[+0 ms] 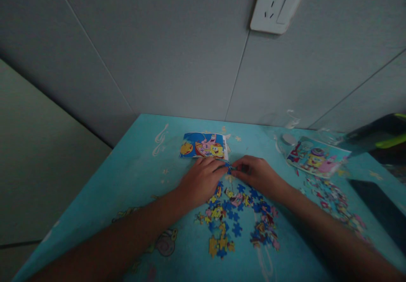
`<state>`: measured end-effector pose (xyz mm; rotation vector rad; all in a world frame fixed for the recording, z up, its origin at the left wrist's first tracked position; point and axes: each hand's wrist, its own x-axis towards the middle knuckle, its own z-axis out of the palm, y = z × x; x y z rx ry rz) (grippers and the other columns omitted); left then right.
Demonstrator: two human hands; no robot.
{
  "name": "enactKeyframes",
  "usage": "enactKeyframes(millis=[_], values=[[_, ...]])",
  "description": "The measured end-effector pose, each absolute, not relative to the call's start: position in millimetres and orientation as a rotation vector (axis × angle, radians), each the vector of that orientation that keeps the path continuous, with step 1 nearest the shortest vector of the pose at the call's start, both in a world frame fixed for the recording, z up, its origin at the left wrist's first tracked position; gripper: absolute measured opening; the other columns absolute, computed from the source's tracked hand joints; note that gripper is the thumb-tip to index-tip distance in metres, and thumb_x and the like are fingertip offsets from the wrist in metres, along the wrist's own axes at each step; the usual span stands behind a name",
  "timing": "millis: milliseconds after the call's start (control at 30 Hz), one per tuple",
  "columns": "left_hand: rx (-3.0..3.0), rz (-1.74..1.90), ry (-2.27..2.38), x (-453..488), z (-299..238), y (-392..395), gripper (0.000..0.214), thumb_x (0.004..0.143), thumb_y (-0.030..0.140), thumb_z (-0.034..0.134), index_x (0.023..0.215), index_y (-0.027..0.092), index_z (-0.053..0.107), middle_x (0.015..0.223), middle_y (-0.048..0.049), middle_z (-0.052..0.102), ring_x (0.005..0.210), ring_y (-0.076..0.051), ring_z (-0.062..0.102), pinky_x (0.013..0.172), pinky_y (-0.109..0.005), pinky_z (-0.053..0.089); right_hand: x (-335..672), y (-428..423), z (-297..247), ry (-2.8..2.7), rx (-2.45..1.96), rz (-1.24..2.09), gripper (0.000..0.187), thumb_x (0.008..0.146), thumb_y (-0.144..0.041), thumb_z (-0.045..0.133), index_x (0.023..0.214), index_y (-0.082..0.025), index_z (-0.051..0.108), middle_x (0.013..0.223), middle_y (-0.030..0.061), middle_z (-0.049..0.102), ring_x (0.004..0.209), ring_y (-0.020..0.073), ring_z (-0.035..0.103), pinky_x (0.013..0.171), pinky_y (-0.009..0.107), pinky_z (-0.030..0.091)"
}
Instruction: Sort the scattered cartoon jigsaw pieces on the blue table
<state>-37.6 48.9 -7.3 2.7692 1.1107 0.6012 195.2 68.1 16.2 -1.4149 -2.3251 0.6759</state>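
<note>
1. On the light blue table top with faint cartoon drawings (133,176), both of your hands rest side by side, just below the small blue cartoon picture card (203,145).
2. Your left hand (200,181) lies flat, with the fingers stretched toward the middle.
3. Your right hand (256,175) comes in from the other side. Its fingertips (238,170) meet the left ones over a tiny blue cardboard puzzle piece (229,167).
4. Both hands look pinched narrow around that piece, but it is dim and I cannot tell which fingers truly grip it.
5. My guess is that the piece is very light, thin and stiff. It may bend or peel if you squeeze hard.
6. It should slide easily on the smooth table, so hold it by its edges with your finger and thumb tips, not by the little knobs.
7. Just below your hands sits a loose pile of small bright puzzle pieces (234,218). Some touch each other, and some lie apart.
8. Near your right arm is a second pile of pinkish puzzle pieces (336,201), and above it a see-through bag with a cartoon picture inside (317,157).
9. Up on the grey wall is a white wall socket (279,2), well apart from your hands.
</note>
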Motion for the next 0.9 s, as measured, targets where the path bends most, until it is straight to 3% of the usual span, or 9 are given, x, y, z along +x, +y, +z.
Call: enactKeyframes(millis=[500,900], values=[[2.738,0.592,1.129,-38,-6,48,0.039,0.092,0.013,0.055,0.13,0.018,0.057,0.132,-0.008,0.06,0.12,-0.026,0.051,0.098,-0.045,0.043,202,73,20,-2.302,-1.485,0.634,0.012,0.086,-0.031,0.067,0.093,-0.023,0.073,0.085,0.0021,0.07,0.076,0.0169,0.063,0.067,0.027,0.046],[2.768,0.586,1.115,-38,-7,49,0.039,0.092,0.013,0.054,0.13,0.022,0.057,0.139,-0.0049,0.058,0.121,-0.025,0.05,0.097,-0.045,0.042,210,80,15,-2.246,-1.498,0.662,0.018,0.086,-0.028,0.065,0.1,-0.021,0.073,0.088,0.0037,0.072,0.075,0.0171,0.064,0.071,0.029,0.049]])
